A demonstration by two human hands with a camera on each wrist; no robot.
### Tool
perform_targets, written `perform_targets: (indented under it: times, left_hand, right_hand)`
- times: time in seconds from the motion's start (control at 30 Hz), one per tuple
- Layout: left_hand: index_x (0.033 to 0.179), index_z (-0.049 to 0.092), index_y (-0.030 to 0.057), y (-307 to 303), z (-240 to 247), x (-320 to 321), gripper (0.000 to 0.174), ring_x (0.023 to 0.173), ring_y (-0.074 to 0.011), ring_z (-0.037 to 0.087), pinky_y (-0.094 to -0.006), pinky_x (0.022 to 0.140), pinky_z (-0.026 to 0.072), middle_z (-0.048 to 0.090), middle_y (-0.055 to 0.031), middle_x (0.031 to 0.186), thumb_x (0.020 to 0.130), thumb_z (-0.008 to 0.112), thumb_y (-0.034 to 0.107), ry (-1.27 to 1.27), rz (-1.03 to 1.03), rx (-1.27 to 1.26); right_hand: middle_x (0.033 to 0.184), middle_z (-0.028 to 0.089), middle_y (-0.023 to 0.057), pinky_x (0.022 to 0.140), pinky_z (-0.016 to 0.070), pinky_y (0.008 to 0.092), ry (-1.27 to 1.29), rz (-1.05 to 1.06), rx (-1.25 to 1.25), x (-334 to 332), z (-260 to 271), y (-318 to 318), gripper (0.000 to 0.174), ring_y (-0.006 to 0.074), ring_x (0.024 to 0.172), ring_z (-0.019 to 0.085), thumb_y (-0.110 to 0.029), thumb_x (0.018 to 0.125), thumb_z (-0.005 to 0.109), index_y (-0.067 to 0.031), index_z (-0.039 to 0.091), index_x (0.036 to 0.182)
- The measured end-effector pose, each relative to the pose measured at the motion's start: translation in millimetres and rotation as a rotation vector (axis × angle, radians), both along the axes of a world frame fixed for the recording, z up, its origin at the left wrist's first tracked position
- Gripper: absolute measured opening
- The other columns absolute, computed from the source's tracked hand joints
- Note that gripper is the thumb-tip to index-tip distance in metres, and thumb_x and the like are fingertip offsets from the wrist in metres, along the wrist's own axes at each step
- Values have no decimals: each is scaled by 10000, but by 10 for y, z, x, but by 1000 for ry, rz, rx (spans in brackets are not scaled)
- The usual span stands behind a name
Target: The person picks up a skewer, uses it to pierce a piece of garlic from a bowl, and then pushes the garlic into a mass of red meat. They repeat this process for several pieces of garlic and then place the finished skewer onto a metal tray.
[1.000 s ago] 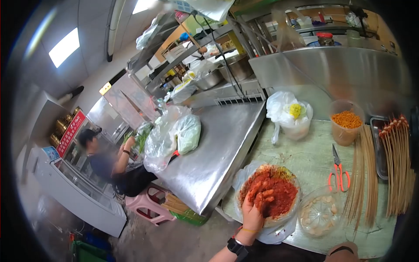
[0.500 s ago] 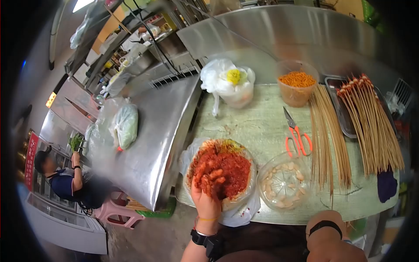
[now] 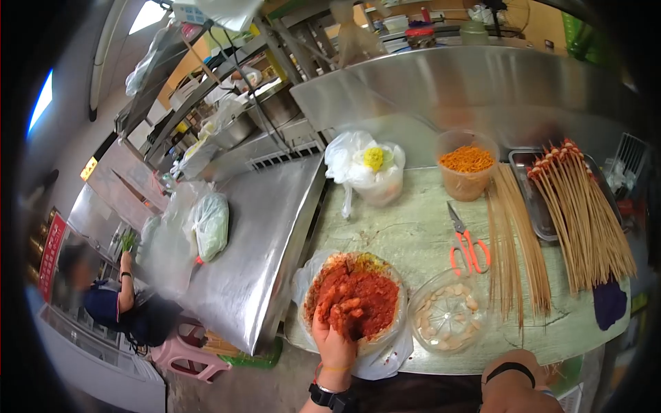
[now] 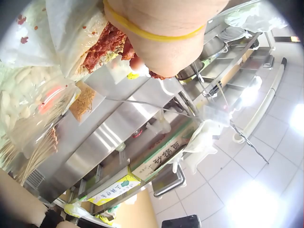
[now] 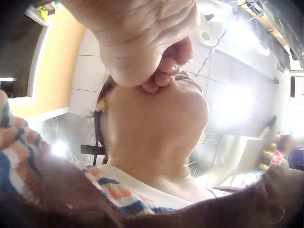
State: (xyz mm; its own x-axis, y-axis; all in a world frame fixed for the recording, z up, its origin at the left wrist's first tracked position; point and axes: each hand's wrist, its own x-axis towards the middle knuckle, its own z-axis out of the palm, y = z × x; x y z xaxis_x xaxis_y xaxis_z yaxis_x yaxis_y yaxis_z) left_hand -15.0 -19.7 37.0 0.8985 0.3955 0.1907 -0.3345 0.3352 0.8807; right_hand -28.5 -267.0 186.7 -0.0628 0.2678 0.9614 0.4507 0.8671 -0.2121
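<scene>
My left hand [image 3: 336, 341] is in a plastic-lined bowl [image 3: 401, 296] of wet red chili mixture [image 3: 379, 303]. Red paste coats its bent fingers, which grip some of the mixture. Yellow-green and orange bits show along the bowl's back edge. In the left wrist view, a yellow band circles the wrist, and part of the red mixture [image 4: 107, 45] shows beyond it. My right hand [image 5: 142, 38] stays near my body, away from the bowl. Its fingers are loosely curled toward the palm, with nothing visible in them. The head view shows a black strap on that arm.
Right of the bowl stands a clear container [image 3: 447, 310] holding pale pieces. Orange-handled scissors [image 3: 469, 251], loose skewers [image 3: 520, 248] and a tray [image 3: 530, 213] beside bundled skewers lie beyond. A tub of orange shreds [image 3: 468, 165] and bagged tub [image 3: 379, 182] stand behind. A person [image 3: 113, 296] sits left.
The head view has swung right and down, so the table lies further left in it. My left hand stays in the red mixture. The right arm has come further into view.
</scene>
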Motion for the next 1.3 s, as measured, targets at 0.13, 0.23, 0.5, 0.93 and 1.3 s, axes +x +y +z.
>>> perform_targets:
  times: [0.13, 0.23, 0.5, 0.93, 1.3]
  left_hand:
    - [1224, 459, -14, -16, -3, 23, 296, 915, -201, 620, -299, 747, 526, 581, -138, 1145, 951, 459, 102, 29, 55, 2]
    - [1206, 475, 0, -26, -16, 4, 295, 866, -193, 627, -308, 730, 531, 617, -132, 1057, 943, 487, 136, 7, 48, 27]
    - [1202, 484, -10, -7, -38, 8, 271, 845, -175, 627, -287, 725, 525, 625, -133, 1049, 956, 449, 99, 28, 73, 21]
    - [1188, 514, -20, 102, -185, -10, 284, 811, -149, 620, -272, 747, 512, 651, -127, 973, 963, 462, 145, 90, -3, -26]
    - [1187, 515, -18, 119, -178, -12, 278, 866, -169, 625, -301, 776, 524, 642, -109, 980, 957, 460, 129, 115, -33, 3]
  right_hand:
    - [702, 569, 94, 519, 381, 287, -3, -25, 46, -10, 47, -83, 234, 192, 542, 500, -122, 858, 468, -108, 528, 633]
    - [682, 561, 88, 522, 383, 288, 29, -31, 85, -91, 28, -131, 241, 188, 539, 498, -131, 859, 467, -112, 522, 625]
    - [678, 558, 82, 530, 394, 296, -10, -34, 107, -32, 48, -160, 215, 184, 549, 506, -118, 842, 483, -107, 528, 632]
    - [700, 619, 126, 445, 394, 267, -60, -50, -19, 38, 173, 53, 152, 168, 493, 536, -87, 793, 505, -31, 577, 671]
    - [698, 618, 109, 454, 418, 260, -11, -107, -80, 27, 191, 92, 87, 166, 501, 546, -54, 754, 553, -9, 608, 704]
